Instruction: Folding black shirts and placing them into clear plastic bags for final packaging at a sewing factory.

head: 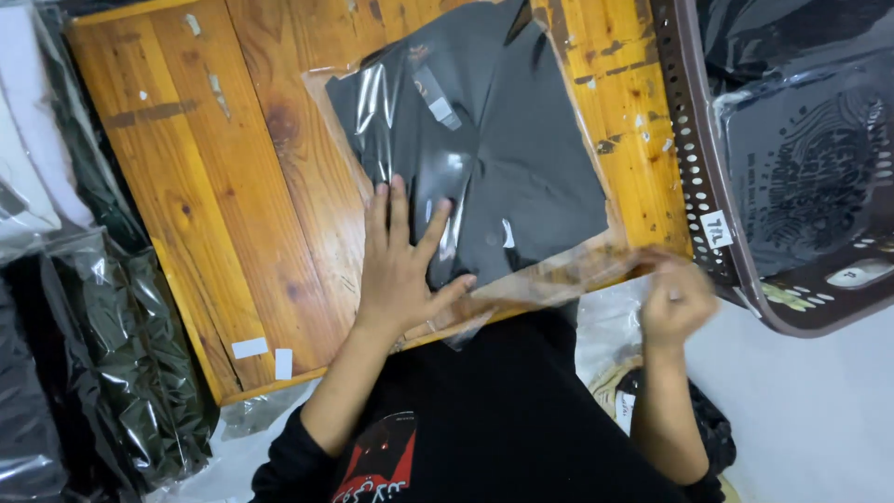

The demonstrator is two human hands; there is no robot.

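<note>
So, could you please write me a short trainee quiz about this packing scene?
1. True or false: the left hand lies flat on the clear bag holding a folded black garment.
2. Which side of the wooden table has the brown perforated basket? A) person's left B) person's right C) under it
3. Fill in: the right hand pinches the bag's open ____.

Key: 1 true; 2 B; 3 flap (blurred, at the table's near edge).
</note>
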